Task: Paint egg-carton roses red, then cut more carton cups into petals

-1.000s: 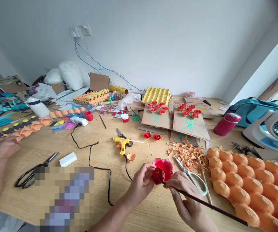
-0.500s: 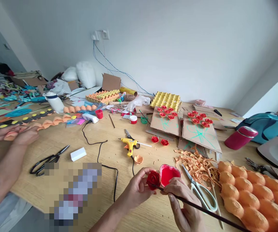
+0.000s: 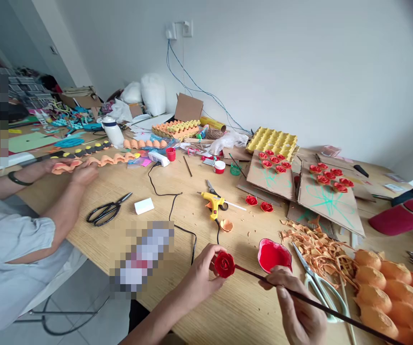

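Observation:
Between the fingers of my left hand is a red rose with curled petals, its face turned toward me. My right hand grips a long dark paintbrush, whose tip reaches the rose's right edge. Just beyond my right hand sits a small dish of red paint, partly hidden by the fingers. White-handled scissors lie to the right of that hand. A plain orange flower cup rests on the table ahead of my left hand.
A yellow glue gun with its cord lies ahead. Two finished red roses are near cardboard sheets bearing more roses. Orange scraps and an egg tray lie right. At left, another person's hands hold an orange strip.
The view has swung left, so things sit further right. The brush tip has drawn back from the rose's front to its right edge, and my hands have moved apart.

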